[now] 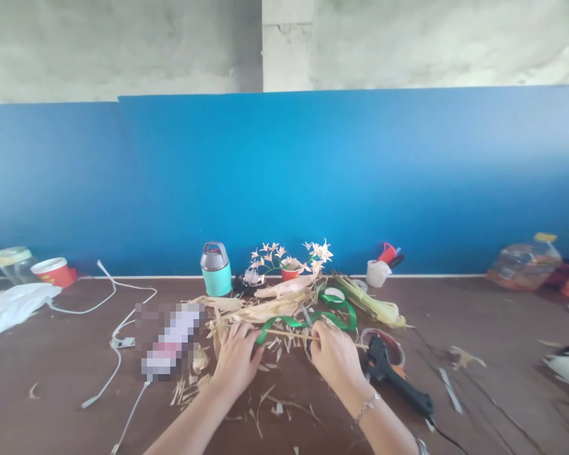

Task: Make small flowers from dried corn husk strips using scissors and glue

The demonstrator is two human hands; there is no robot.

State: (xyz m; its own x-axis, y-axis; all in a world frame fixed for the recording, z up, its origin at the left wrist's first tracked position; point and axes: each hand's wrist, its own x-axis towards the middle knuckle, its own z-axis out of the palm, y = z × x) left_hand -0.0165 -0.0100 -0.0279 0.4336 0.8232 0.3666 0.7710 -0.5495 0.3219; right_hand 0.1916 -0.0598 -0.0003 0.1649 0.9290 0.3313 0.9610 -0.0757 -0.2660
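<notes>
One thin stick (289,334), long axis crosswise, lay between the left hand (239,351), which pinched green ribbon (287,321) at its left end, and the right hand (334,354), closed about stick and scissors (306,314).

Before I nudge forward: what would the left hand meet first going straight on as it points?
Past the green ribbon it touches, the left hand would probably meet dried husks first; depth is unclear.

the ribbon (284,320) is green, the husks (275,309) pale straw. the bench (455,297) is brown, the glue gun (394,375) black, the partition (284,177) blue.
</notes>
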